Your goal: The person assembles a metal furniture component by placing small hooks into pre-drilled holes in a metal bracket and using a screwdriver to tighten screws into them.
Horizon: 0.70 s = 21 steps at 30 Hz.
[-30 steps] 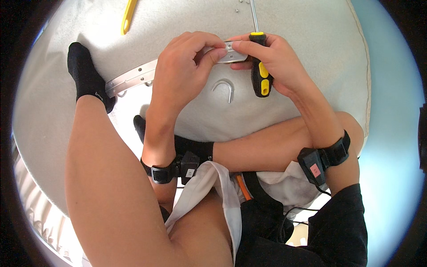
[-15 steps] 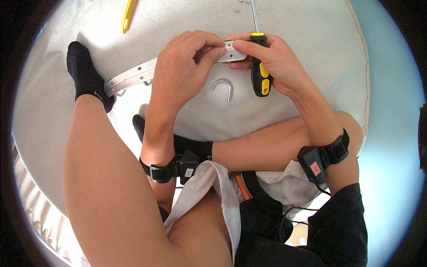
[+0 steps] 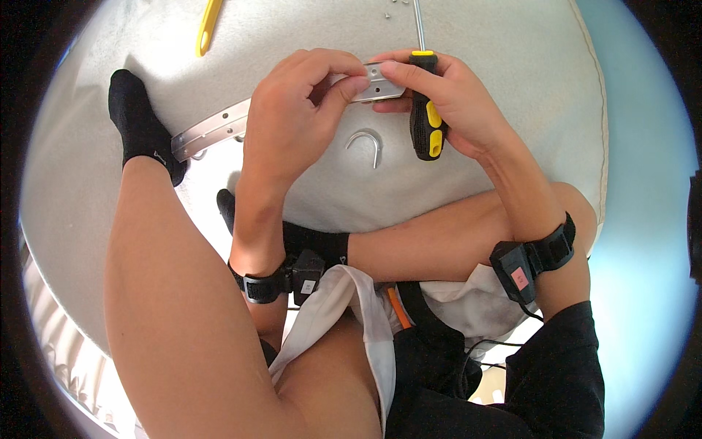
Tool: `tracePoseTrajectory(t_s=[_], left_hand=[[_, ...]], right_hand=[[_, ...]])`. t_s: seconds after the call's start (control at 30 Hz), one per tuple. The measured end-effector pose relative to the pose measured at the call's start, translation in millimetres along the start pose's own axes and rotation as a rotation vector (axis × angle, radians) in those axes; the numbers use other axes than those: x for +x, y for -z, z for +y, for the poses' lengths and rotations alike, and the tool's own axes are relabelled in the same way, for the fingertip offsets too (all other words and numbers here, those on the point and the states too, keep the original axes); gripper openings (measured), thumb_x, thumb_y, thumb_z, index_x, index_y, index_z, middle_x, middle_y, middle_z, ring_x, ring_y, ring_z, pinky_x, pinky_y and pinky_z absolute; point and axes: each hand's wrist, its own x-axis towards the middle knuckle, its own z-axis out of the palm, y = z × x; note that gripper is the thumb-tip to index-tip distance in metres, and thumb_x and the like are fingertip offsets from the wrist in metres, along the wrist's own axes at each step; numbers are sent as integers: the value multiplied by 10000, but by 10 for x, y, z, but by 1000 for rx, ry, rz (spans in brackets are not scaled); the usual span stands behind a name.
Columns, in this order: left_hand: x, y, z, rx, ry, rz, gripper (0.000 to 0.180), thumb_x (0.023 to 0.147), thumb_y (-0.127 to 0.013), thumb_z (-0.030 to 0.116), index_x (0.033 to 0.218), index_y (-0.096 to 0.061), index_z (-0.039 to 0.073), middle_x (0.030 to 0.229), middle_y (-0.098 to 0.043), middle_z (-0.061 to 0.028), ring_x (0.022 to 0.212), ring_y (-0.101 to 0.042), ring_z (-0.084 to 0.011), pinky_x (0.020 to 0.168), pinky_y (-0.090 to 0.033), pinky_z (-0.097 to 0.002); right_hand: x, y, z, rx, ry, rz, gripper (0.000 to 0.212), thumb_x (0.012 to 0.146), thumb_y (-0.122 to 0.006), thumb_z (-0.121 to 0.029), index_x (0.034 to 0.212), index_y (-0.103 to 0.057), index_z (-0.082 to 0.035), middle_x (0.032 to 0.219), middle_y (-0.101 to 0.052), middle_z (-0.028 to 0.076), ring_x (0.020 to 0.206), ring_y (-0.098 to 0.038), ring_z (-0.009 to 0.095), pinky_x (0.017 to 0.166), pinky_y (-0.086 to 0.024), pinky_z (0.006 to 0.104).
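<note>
A long slotted metal rail (image 3: 212, 130) runs from the lower left up to my hands. My left hand (image 3: 296, 117) pinches the rail's end with thumb and fingers. My right hand (image 3: 446, 102) holds the same end from the right, fingertips on it, while a screwdriver (image 3: 424, 121) with a black and yellow handle is tucked in its palm, shaft pointing away from me. A small curved metal hook (image 3: 369, 141) lies on the white cushion (image 3: 504, 51) just below the rail's end.
A yellow tool (image 3: 208, 25) lies at the far left of the cushion. Several small screws (image 3: 398, 4) sit near the top edge. My legs in black socks are folded on the cushion, and black wrist bands sit on both wrists.
</note>
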Motion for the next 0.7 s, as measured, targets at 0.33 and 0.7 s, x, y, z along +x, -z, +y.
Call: tracePoseTrajectory(t_s=[0.33, 0.7], left_hand=[[15, 21, 18, -9, -13, -6, 103, 839, -734, 61, 939, -710, 62, 821, -658, -60, 665, -593, -159, 611, -480, -268], [9, 30, 29, 13, -36, 1, 93, 843, -732, 65, 934, -713, 63, 839, -670, -57, 676, -589, -149, 612, -481, -266]], right_hand=[[11, 21, 17, 16, 36, -40, 317, 962, -645, -232, 1179, -658, -2, 1023, -669, 82, 935, -681, 171, 871, -600, 324], [6, 24, 2, -12, 60, -57, 308, 967, -638, -221, 1178, -663, 2, 1029, -681, 87, 947, -673, 160, 873, -600, 335]])
